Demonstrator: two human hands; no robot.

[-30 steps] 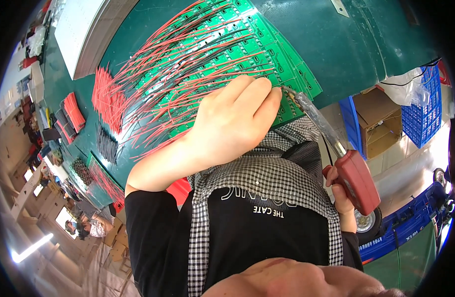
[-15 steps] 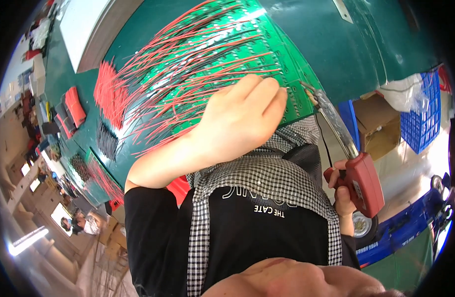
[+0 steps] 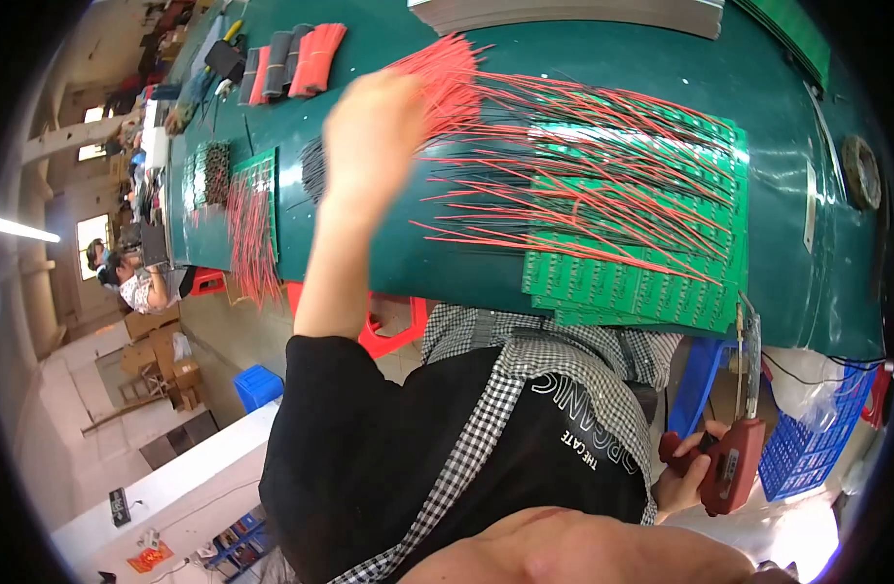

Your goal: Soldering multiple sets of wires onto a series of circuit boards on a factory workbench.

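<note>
My left hand (image 3: 377,122) is over the left edge of a pile of loose red wires (image 3: 452,88), its back toward me. The fingers are blurred and mostly hidden, so I cannot tell whether they hold a wire. Just below it lies a bundle of black wires (image 3: 313,170), partly covered by my wrist. My right hand (image 3: 682,482) is closed round the handle of a red soldering gun (image 3: 731,469), its metal tip pointing up at the table's front edge. Green circuit boards (image 3: 602,282) lie stacked to the left of the tip, with many red and black wires across them.
Rolled red and black wire bundles (image 3: 315,60) lie at the far left. Another wired board (image 3: 257,200) sits nearer the left end. A roll of tape (image 3: 860,172) is at the right. A blue crate (image 3: 817,443) stands below the table, and people work in the left background.
My left hand has moved from the circuit boards leftward to the red wire pile. The view has turned. My right hand keeps hold of the soldering gun.
</note>
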